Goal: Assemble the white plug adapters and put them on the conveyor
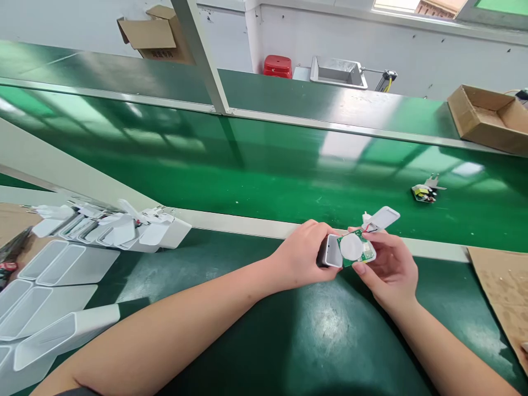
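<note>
My left hand (299, 254) is wrapped round a small plastic housing (333, 254), its open end turned to the right. Fingers and thumb of my right hand (391, 269) pinch a green circuit board (357, 247) with a white round disc on it, right at the mouth of the housing. Whether the board's edge is inside the housing I cannot tell. A white end piece (383, 218) with red wires stands above the board, beside my right fingertips. On the left of the bench, several empty white housings (80, 264) lie near a row of white plug parts (124, 225).
Beyond a pale rail runs a green conveyor belt (256, 181), carrying a loose circuit board with a plug (424, 192). Cardboard (501, 297) covers the right bench end. An open box (490, 118) sits on the far ledge. A slanted metal post (204, 60) rises there.
</note>
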Motion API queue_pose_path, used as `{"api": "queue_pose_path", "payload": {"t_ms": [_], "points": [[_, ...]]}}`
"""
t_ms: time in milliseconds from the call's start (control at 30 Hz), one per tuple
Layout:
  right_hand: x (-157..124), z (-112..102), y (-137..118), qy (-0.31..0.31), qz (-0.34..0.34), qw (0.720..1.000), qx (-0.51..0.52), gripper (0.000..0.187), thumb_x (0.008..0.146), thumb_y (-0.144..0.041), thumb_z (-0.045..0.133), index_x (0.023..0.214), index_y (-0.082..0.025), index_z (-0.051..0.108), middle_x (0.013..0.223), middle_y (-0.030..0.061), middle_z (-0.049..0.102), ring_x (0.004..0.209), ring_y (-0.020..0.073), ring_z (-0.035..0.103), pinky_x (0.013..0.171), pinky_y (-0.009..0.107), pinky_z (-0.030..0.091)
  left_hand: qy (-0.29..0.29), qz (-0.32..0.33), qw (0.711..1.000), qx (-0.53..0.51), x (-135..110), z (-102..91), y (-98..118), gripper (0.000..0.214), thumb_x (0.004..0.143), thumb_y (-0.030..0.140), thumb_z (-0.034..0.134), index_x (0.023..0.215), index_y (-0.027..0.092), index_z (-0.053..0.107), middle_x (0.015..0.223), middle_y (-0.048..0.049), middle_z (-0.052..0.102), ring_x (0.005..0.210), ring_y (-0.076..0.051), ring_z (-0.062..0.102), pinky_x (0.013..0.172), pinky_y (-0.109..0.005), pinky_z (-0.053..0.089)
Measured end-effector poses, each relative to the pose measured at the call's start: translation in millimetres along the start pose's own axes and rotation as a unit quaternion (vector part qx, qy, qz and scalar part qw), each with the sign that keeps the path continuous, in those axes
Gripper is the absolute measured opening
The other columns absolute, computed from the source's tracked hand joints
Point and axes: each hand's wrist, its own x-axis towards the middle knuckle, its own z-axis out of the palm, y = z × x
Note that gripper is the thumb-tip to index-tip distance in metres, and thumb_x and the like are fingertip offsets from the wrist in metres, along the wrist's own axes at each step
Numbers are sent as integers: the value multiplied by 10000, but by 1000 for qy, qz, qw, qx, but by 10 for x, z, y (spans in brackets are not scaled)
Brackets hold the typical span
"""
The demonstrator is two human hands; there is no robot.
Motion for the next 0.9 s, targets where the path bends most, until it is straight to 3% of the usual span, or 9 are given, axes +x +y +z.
{"api": "queue_pose_path", "payload": {"t_ms": [133, 400, 667, 900], "points": [[-48, -2, 25, -30, -29, 998, -50, 585, 851, -84, 878, 1375, -277, 703, 1308, 117, 728, 1268, 299, 713, 1069, 485, 637, -8, -1, 1000, -11, -2, -8, 12, 556, 745, 234, 826, 1254, 255, 605, 1367, -42, 759, 1145, -295, 672, 1028, -470, 527], [-56, -3, 50, -51, -48, 994, -89, 639, 851, -44, 856, 1414, -284, 672, 1320, 105, 716, 1284, 291, 686, 1126, 494, 588, -3, 16, 999, -30, -6, -16, 27, 506, 771, 260, 837, 1206, 256, 580, 1438, -17, 739, 1123, -281, 661, 1023, -450, 522], [-146, -23, 77, -66, -70, 983, -156, 639, 846, -83, 855, 1417, -293, 659, 1323, 128, 720, 1261, 334, 700, 1071, 560, 621, -4, -1, 999, -35, -30, 1, -46, 560, 728, 272, 890, 1188, 261, 571, 1281, -59, 733, 1156, -313, 630, 1020, -481, 532], [-163, -16, 97, -62, -114, 970, -206, 624, 811, -130, 884, 1377, -310, 691, 1243, 111, 762, 1187, 338, 731, 970, 516, 666, 1, 12, 999, -41, -46, 15, -57, 584, 726, 256, 911, 1197, 261, 565, 1232, -53, 703, 1127, -292, 589, 990, -453, 534]]}}
